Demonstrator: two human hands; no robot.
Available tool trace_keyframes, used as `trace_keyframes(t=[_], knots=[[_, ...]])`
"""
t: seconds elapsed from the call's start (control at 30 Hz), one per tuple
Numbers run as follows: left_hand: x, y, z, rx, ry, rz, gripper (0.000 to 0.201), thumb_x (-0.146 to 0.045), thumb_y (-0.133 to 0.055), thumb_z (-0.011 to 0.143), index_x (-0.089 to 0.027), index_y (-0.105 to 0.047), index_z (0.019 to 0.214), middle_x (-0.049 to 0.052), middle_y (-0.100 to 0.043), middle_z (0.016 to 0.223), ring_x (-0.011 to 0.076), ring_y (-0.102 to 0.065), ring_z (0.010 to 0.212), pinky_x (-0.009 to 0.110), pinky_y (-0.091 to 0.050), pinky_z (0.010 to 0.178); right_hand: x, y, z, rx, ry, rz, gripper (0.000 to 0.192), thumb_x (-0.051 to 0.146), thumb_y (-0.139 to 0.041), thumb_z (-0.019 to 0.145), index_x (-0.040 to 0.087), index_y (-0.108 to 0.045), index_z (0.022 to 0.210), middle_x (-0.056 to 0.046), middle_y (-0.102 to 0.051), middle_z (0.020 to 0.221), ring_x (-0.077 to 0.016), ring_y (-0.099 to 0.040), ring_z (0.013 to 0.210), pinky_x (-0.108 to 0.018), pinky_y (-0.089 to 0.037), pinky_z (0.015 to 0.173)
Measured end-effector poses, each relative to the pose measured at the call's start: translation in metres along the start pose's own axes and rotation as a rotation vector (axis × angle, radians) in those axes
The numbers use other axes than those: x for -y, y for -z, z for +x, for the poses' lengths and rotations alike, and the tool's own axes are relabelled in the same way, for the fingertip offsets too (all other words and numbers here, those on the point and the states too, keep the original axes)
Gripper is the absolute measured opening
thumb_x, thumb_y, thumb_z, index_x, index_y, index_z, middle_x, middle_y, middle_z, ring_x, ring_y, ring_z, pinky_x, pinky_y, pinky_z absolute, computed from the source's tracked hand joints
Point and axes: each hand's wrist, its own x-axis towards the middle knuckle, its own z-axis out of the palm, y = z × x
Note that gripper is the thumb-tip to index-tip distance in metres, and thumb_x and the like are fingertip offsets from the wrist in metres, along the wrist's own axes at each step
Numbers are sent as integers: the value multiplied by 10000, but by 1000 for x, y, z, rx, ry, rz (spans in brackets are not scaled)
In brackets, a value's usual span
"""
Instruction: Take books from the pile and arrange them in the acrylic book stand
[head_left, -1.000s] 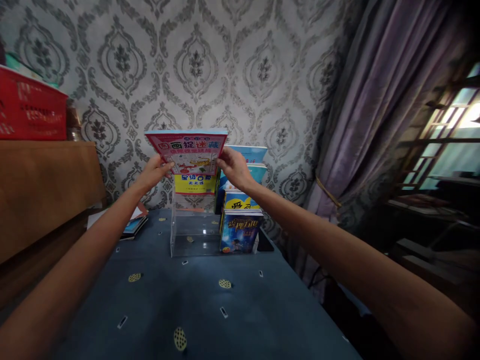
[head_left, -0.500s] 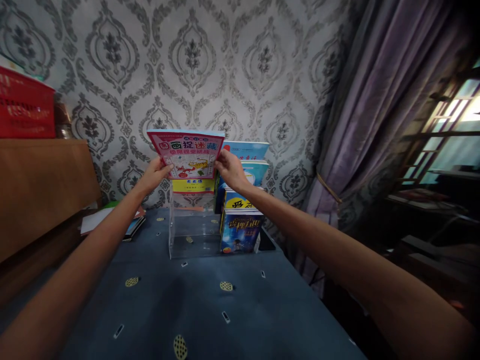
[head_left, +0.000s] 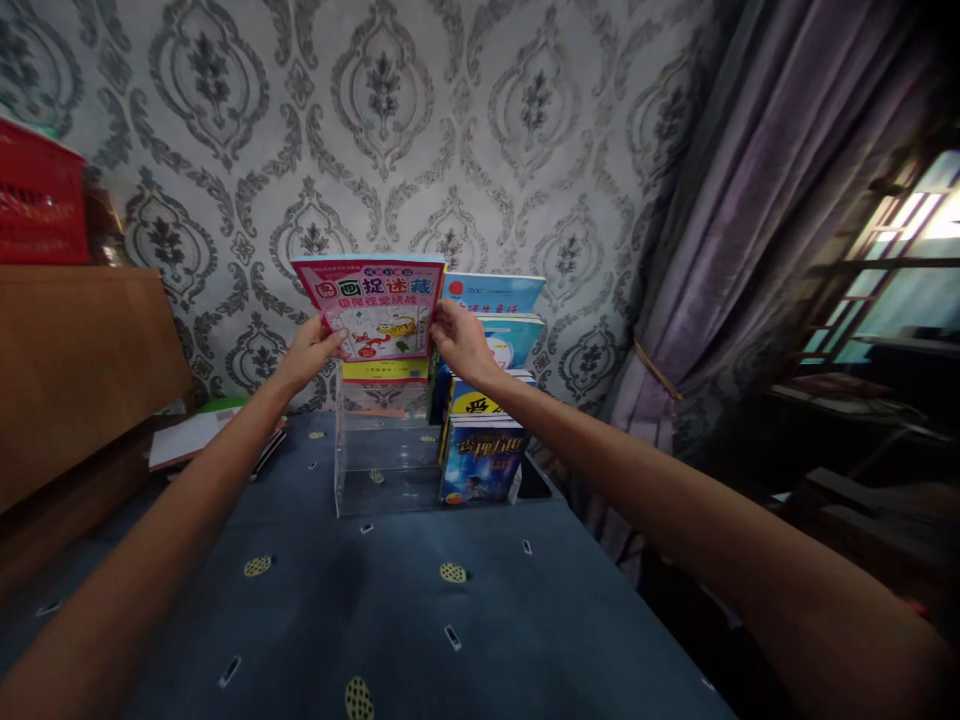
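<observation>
A pink picture book (head_left: 375,310) with cartoon animals on its cover is held upright between both hands. My left hand (head_left: 311,350) pinches its left edge, and my right hand (head_left: 461,338) grips the right edge. Just below and behind it shows a yellow book (head_left: 386,370), partly hidden. Both stand over the left side of a clear stepped book rack (head_left: 390,492). On the rack's right side are several books in tiers: a dark blue book (head_left: 482,462) in front, a yellow-covered one (head_left: 480,400) behind it, and light blue books (head_left: 502,292) at the back.
Papers and books (head_left: 187,438) lie at the table's left, beside a wooden cabinet (head_left: 82,360) with a red basket (head_left: 41,195) on top. A blue patterned tablecloth (head_left: 390,610) covers the table. A purple curtain (head_left: 720,230) hangs at right.
The view has shifted slightly. The pink book sits a little lower against the yellow book, covering more of it. Both hands keep their hold.
</observation>
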Motion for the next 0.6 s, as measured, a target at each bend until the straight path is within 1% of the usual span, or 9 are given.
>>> trace_keyframes(t=[0.13, 0.2, 0.27, 0.37, 0.43, 0.6], knots=[[6, 0, 2, -11, 10, -1, 522, -424, -767, 747, -152, -590, 1156, 107, -711, 1120, 264, -690, 971, 369, -633, 726, 6, 2, 1, -32, 29, 86, 380, 115, -480, 830, 235, -551, 1183, -81, -704, 1163, -260, -648, 1167, -504, -520, 1046], [8, 0, 2, -17, 4, -6, 505, -408, -753, 760, -162, -585, 1169, 96, -707, 1130, 238, -684, 946, 350, -630, 723, 12, 6, 3, -45, 64, 117, 438, 116, -480, 839, 246, -526, 1255, -81, -688, 1250, -261, -619, 1244, -524, -500, 1087], [11, -1, 4, -17, -9, -11, 507, -396, -736, 772, -168, -578, 1195, 92, -700, 1147, 231, -676, 950, 340, -627, 722, 20, 12, 6, -52, 100, 131, 479, 125, -478, 855, 263, -495, 1313, -72, -672, 1310, -260, -593, 1293, -541, -488, 1107], [16, -3, 7, -12, -13, 5, 537, -385, -717, 776, -166, -562, 1242, 101, -690, 1172, 243, -668, 959, 342, -622, 706, 28, 20, 11, -43, 130, 137, 513, 138, -472, 875, 274, -453, 1369, -68, -662, 1346, -261, -588, 1304, -549, -481, 1118], [19, -4, 10, -14, -13, 40, 536, -382, -703, 780, -159, -562, 1247, 105, -689, 1149, 246, -664, 932, 345, -616, 688, 31, 24, 14, -39, 138, 132, 520, 136, -466, 880, 265, -445, 1383, -76, -659, 1351, -262, -595, 1295, -546, -473, 1129], [27, -6, 14, -40, -29, 158, 415, -360, -642, 805, -164, -600, 1168, 93, -668, 1067, 193, -629, 789, 293, -581, 611, 32, 30, 15, -64, 121, 30, 556, 103, -420, 892, 247, -420, 1429, -89, -603, 1413, -259, -559, 1330, -533, -450, 1160]])
